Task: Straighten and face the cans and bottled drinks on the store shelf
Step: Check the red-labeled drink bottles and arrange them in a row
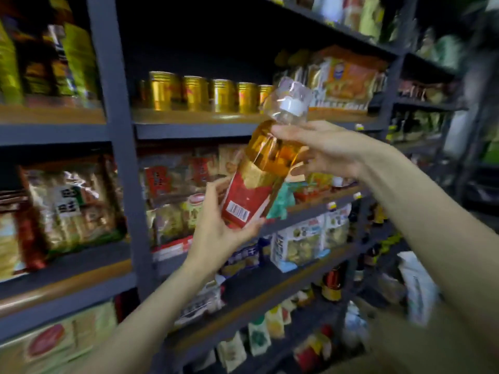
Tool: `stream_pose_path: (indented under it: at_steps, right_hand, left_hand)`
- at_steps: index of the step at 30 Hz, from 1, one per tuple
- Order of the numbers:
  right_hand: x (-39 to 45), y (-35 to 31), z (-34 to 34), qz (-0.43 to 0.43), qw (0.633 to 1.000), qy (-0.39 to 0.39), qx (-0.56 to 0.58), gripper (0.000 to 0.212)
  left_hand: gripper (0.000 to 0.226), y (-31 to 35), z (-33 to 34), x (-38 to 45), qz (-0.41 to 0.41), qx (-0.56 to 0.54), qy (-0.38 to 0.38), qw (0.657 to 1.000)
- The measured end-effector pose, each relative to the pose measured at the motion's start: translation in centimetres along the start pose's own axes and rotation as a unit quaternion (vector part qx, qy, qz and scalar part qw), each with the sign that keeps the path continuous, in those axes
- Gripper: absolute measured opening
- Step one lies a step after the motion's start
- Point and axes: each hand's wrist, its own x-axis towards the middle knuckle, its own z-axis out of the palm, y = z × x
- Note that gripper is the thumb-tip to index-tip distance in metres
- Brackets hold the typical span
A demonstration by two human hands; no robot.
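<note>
The left hand (216, 233) cups the base and the right hand (321, 149) grips the shoulder of a clear plastic bottle of amber drink with a red label and white cap (264, 168), held tilted in front of the dark metal shelf (189, 129). Behind it, gold cans (208, 94) line that shelf's front edge.

The bottle (266, 160) shows amber liquid under clear plastic between the two grips, a white cap (291, 106) above the upper grip, and a red label (247, 198) edged in gold with a white barcode patch at the lower grip. Behind the upper grip, the cans (216, 95) are shiny gold with red marks. The shelf frame (113, 125) is dark grey with brown-orange boards.
</note>
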Motion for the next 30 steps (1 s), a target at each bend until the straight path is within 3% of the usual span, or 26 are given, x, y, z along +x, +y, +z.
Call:
stream_pose_path:
  at_steps: [2, 6, 8, 13, 15, 20, 24, 27, 30]
  right_hand:
    - [0.0, 0.5, -3.4, 0.007, 1.000, 0.005, -0.011, 0.055]
    - [-0.3, 2.4, -8.6, -0.015, 0.998, 0.016, 0.051, 0.100]
    - [-0.4, 3.1, -10.3, -0.034, 0.996, 0.032, 0.070, 0.107]
    - [0.9, 4.7, -13.0, -0.111, 0.984, 0.097, -0.100, 0.060]
    - [1.6, 5.5, -14.0, -0.111, 0.979, 0.094, -0.143, 0.050]
    - [2.8, 6.7, -15.3, -0.081, 0.985, 0.083, -0.132, 0.024]
    - [3.6, 9.5, -14.9, -0.039, 0.990, 0.090, -0.106, 0.047]
    - [3.7, 14.8, -14.5, -0.025, 0.983, 0.167, -0.069, 0.072]
    - [1.8, 22.0, -15.1, 0.054, 0.975, 0.212, -0.041, 0.079]
  left_hand:
    - [0.070, 0.3, 3.2, 1.5, -0.003, -0.008, -0.005, 1.000]
    - [0.071, 0.0, 8.1, 3.3, -0.026, -0.024, 0.001, 0.999]
    - [0.070, -0.6, 9.9, 4.0, -0.036, -0.016, 0.006, 0.999]
    - [0.071, -1.3, 12.8, 5.4, -0.043, -0.007, -0.016, 0.999]
    - [0.067, -1.6, 13.7, 5.6, -0.045, -0.007, -0.036, 0.998]
    - [0.066, -3.0, 14.7, 6.3, -0.053, -0.002, -0.049, 0.997]
    - [0.070, -5.4, 15.5, 6.7, -0.062, 0.018, -0.065, 0.996]
    - [0.071, -7.7, 17.9, 6.0, -0.076, 0.024, -0.105, 0.991]
    - [0.069, -10.6, 22.3, 2.8, -0.122, 0.029, -0.182, 0.975]
